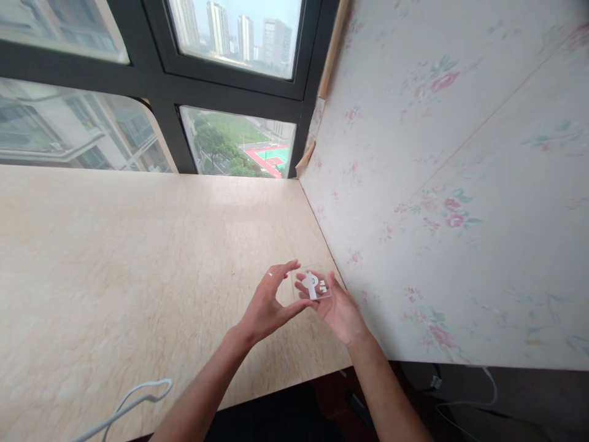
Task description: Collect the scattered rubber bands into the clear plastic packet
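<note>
A clear, flat plastic case (311, 285) with white shapes inside or on it is held above the sill, near the wall. My left hand (267, 301) grips it from the left, thumb at the near edge and fingers at the far edge. Under and to the right of it is my right hand (340, 313), whose fingers show through the clear plastic. The right thumb rests by the case's right edge. A ring sits on a finger of the left hand. What the white shapes are, I cannot tell.
The marble-patterned sill (115, 264) stretches to the left. A white cable (142, 393) lies at its near left edge. Flowered wallpaper covers the wall (460, 215) on the right. Dark window frames (156, 92) stand at the back. Another cable (492, 387) hangs below the wall's lower edge.
</note>
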Demonstrator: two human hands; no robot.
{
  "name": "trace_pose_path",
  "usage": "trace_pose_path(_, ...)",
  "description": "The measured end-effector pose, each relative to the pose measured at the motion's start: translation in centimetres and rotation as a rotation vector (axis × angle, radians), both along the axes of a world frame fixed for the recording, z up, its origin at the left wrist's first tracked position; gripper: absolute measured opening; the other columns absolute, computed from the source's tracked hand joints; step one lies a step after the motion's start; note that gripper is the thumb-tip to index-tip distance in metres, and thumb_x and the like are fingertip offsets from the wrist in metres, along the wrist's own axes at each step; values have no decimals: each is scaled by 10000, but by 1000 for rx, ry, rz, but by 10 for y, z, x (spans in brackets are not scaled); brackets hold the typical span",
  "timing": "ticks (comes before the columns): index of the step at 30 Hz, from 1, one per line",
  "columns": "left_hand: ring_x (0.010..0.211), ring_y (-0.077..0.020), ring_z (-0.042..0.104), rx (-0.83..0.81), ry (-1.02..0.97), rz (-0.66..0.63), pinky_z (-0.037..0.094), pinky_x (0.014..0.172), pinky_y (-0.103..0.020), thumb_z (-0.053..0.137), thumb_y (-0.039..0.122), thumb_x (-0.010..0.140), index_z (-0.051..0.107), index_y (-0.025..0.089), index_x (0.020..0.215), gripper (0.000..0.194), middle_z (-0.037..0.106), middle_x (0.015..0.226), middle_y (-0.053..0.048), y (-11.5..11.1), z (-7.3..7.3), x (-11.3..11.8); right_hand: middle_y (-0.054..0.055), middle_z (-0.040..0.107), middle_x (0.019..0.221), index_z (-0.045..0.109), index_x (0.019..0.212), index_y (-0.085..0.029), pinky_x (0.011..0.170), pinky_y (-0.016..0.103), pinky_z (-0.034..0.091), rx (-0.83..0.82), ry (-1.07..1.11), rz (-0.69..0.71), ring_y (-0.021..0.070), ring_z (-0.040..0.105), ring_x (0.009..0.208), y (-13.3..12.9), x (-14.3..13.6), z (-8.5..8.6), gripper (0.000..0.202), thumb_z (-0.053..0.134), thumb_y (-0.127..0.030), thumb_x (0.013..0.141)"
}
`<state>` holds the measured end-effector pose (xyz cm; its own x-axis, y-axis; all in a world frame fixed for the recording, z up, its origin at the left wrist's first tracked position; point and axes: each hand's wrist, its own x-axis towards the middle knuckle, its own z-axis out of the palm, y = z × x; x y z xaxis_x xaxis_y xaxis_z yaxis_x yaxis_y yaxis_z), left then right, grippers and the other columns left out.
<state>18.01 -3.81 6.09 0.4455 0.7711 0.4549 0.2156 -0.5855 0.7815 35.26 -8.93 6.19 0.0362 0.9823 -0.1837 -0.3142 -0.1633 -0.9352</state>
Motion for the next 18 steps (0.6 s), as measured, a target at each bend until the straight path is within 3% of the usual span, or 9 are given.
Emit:
trace_pose_path(3,1152,-265,512,28,58,-17,462,930,-464,686,411,775,395,264,1324,639,540,1265,-112,1,-2,7,85,495,1387,479,1330,-260,1048,479,371,202,-423,-265,248,482,1250,-10,17,-3,483,499,-486,904)
trace_pose_path(5,1175,-263,488,38,96,-28,440,955,-469,677,387,788,381,261,1334,633,532,1272,-111,3,-6,14,55,453,1424,457,1357,-297,1066,493,348,270,-648,-250,247,457,1269,-15,29,-5,470,512,-434,910)
trace_pose_path(7,1177,-261,481,33,123,-34,426,968,-469,678,369,790,370,258,1343,642,535,1268,-108,7,-12,22,26,434,1439,434,1378,-325,1081,495,333,304,-784,-133,240,441,1284,-17,39,-8,464,498,-397,924)
trace_pose_path(10,1157,-268,492,1,151,-58,425,958,-470,695,371,772,363,250,1355,682,552,1243,-110,12,-22,35,-6,433,1438,418,1391,-337,1118,486,285,341,-902,-41,225,388,1325,-16,49,-17,467,492,-355,930)
trace_pose_path(18,1087,-279,521,-53,237,-109,421,920,-469,709,422,743,333,238,1381,763,580,1199,-115,23,-42,52,-29,435,1431,400,1395,-359,1117,496,291,262,-898,-21,215,389,1326,-14,55,-32,495,502,-299,914)
